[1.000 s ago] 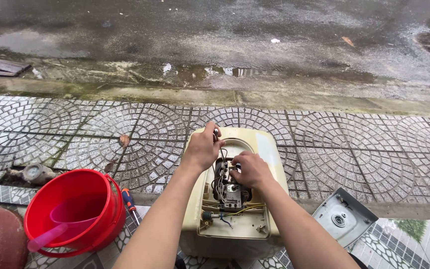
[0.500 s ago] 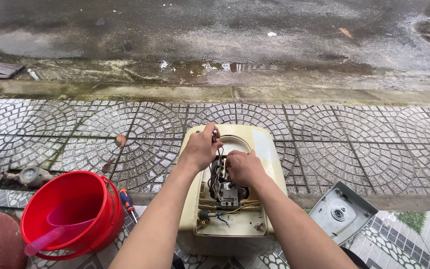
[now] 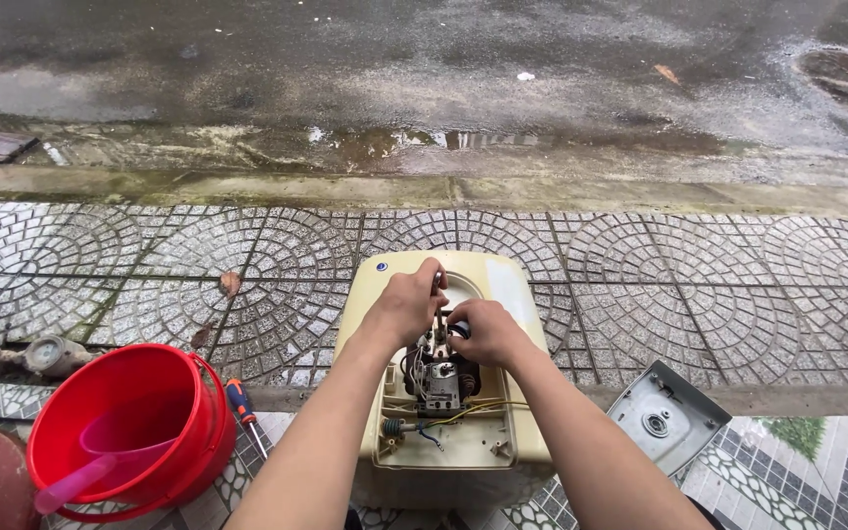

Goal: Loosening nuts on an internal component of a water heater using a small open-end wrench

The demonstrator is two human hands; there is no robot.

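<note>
Your left hand point(image 3: 406, 302) pinching upright tool shaft point(image 3: 439, 319) over terminal block point(image 3: 440, 381) in open cream heater point(image 3: 503, 294); right hand point(image 3: 481, 334) clenched beside it, steadying; likely loosening fastener, next keep shaft square

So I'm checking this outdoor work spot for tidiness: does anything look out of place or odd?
The cream plastic appliance lies opened on the patterned paving, wires exposed, both hands, left and right, at its innards. Its grey cover panel lies tilted, detached, to the right. The road beyond is wet with puddles, odd beside open wiring.
</note>
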